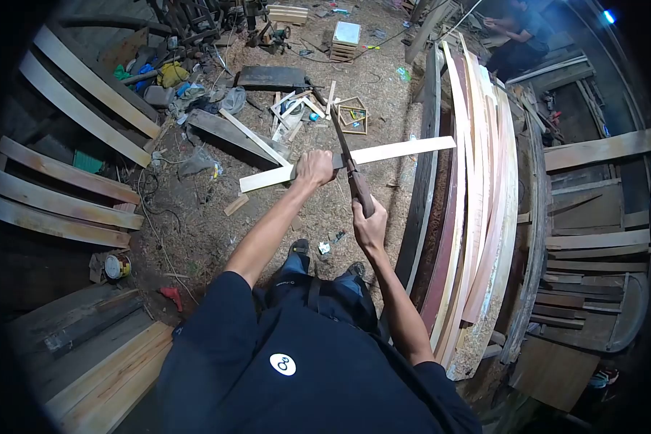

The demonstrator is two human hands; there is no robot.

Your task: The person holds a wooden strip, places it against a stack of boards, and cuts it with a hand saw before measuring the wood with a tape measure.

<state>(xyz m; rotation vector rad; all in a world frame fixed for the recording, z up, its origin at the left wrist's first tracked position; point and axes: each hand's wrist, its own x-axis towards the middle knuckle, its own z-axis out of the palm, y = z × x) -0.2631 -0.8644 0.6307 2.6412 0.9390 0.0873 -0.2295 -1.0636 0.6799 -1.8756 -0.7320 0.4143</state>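
Note:
My left hand (315,168) is closed over a long pale wooden strip (405,148), which lies crosswise in front of me and sticks out on both sides of the grip. Beside its fingers, a small dark block (338,160) overlaps the strip. My right hand (371,223) wraps round the brown handle of a handsaw (344,145). The narrow dark blade points away from me and crosses the strip just right of my left hand. Below the strip's left end, a short wood offcut (236,205) lies on the ground.
Long pale boards (477,188) are stacked on a bench at my right. Curved planks (65,210) line the left side. Ahead lie a dark beam (231,137), scrap strips and a small wooden frame (352,116) on the sawdust floor (267,231). A person (521,36) is at the far right.

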